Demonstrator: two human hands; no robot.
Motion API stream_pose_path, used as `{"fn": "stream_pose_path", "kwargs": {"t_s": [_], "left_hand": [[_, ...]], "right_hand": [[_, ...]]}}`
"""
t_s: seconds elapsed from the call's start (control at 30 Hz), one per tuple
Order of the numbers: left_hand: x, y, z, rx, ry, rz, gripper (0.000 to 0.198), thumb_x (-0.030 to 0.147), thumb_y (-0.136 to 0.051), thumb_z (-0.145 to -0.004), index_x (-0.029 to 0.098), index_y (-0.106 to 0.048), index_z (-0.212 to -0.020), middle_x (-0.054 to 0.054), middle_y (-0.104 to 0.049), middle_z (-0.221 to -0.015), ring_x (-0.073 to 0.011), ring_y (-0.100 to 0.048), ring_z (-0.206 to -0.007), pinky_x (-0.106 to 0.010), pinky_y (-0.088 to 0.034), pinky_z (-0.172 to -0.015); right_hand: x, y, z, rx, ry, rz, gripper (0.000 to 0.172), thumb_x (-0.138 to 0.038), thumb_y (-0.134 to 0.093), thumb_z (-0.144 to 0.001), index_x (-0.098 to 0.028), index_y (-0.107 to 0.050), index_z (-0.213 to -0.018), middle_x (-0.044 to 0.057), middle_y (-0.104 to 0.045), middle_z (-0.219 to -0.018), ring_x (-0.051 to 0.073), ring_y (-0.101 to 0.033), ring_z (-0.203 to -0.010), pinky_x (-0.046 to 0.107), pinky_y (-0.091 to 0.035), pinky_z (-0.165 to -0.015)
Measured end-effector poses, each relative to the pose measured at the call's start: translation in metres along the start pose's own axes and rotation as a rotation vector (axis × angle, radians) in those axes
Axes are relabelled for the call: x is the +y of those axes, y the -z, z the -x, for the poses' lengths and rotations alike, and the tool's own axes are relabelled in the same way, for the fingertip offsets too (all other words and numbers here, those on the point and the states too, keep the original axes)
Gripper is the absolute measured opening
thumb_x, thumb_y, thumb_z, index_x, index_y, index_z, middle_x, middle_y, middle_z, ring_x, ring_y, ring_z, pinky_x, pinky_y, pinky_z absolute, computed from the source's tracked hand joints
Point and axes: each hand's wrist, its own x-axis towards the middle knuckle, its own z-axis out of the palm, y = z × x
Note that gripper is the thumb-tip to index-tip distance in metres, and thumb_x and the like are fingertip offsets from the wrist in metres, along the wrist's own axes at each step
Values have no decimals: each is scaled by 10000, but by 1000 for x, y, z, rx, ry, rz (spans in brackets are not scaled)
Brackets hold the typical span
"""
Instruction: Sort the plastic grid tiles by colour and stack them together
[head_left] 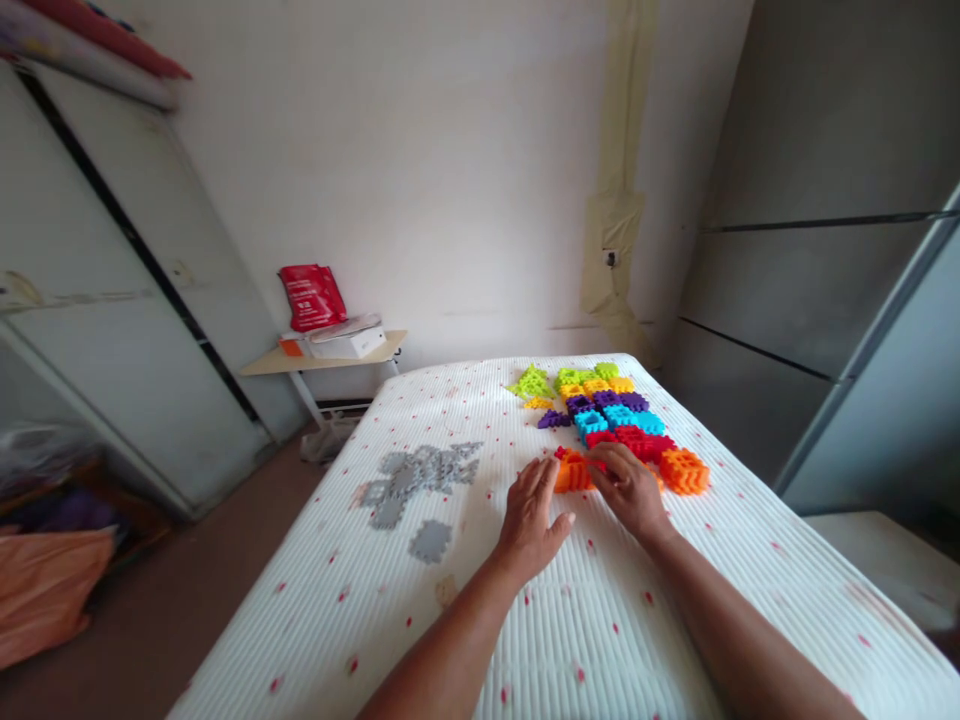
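Interlocking foam-like pieces with toothed edges lie on the bed. My left hand (531,512) rests at the left end of an orange block (572,472), fingers stretched out and thumb apart. From the other side my right hand (628,482) reaches over this block, its fingers bent down and closed on it; the fingertips are partly hidden. Another orange block (684,471) sits to the right of the right hand. Behind the hands lie red blocks (641,442), blue blocks (591,424), purple blocks (606,401), yellow blocks (596,386) and green blocks (570,377) in rows.
Loose grey pieces (424,472) are spread left of my hands, with one grey piece (431,541) apart. Flat green pieces (532,381) and purple pieces (553,419) lie beside the rows. A small table (386,350) bearing a red bag (313,297) stands behind the bed's left side.
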Motion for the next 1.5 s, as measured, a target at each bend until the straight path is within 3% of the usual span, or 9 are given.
{"fn": "stream_pose_path", "kwargs": {"t_s": [0.2,0.33,0.43,0.6,0.83,1.03,1.2,1.33,1.5], "left_hand": [[-8,24,4,157,36,-11,583,263,-479,-815,191,-343,-1378,-117,-453,-1364,-267,-372,-1277,-476,-329,-1049],[-41,69,21,337,149,-103,330,166,-477,-789,211,-618,-1084,-79,-621,-1121,-214,-542,-1066,-413,-434,-943],[-79,108,42,460,281,-249,246,137,-506,-756,196,-668,-932,-63,-675,-953,-201,-588,-934,-386,-466,-873],[-125,146,68,328,533,-438,212,212,-612,-704,204,-682,-904,-45,-704,-946,-212,-605,-936,-349,-461,-850],[-121,144,56,63,658,-593,375,371,-542,-779,198,-628,-1100,-99,-675,-1071,-257,-584,-1018,-381,-420,-847],[-115,143,47,-20,731,-705,376,396,-474,-815,203,-621,-1102,-106,-687,-1006,-265,-584,-990,-405,-386,-835],[-125,142,50,1,787,-676,373,364,-518,-782,229,-622,-1114,-79,-679,-1053,-254,-577,-1009,-379,-394,-856],[-132,143,48,148,705,-528,403,327,-547,-759,199,-612,-1136,-73,-667,-1077,-237,-571,-1027,-336,-424,-886],[-118,137,9,195,516,-251,457,216,-583,-710,192,-586,-1166,-51,-659,-1058,-196,-584,-1006,-307,-440,-904]], "right_hand": [[-12,10,1,137,191,28,158,-226,-481,-868,-196,-616,-944,87,-649,-933,180,-642,-840,286,-531,-707],[-24,4,10,21,359,-19,160,-186,-476,-871,-206,-614,-949,70,-665,-846,161,-650,-765,255,-530,-657],[-36,-7,18,-101,470,-57,203,-156,-448,-881,-204,-602,-1005,74,-671,-867,158,-649,-784,258,-530,-674],[-53,-24,22,-295,596,-62,230,-131,-393,-890,-168,-592,-999,91,-666,-853,155,-634,-752,261,-515,-652],[-73,-48,18,-525,684,-16,291,-138,-317,-906,-174,-577,-780,57,-605,-696,134,-539,-597,260,-410,-540],[-79,-70,11,-547,745,-12,247,-165,-377,-905,-179,-518,-703,16,-562,-647,112,-478,-544,261,-336,-518],[-72,-79,15,-541,720,-25,211,-182,-403,-893,-177,-486,-699,7,-552,-656,104,-462,-547,253,-334,-557],[-70,-79,17,-581,679,-33,185,-187,-408,-880,-180,-480,-710,10,-558,-676,108,-459,-567,252,-324,-568],[-72,-79,15,-613,653,-43,163,-191,-419,-866,-183,-478,-715,11,-566,-696,111,-463,-581,253,-314,-558]]}}
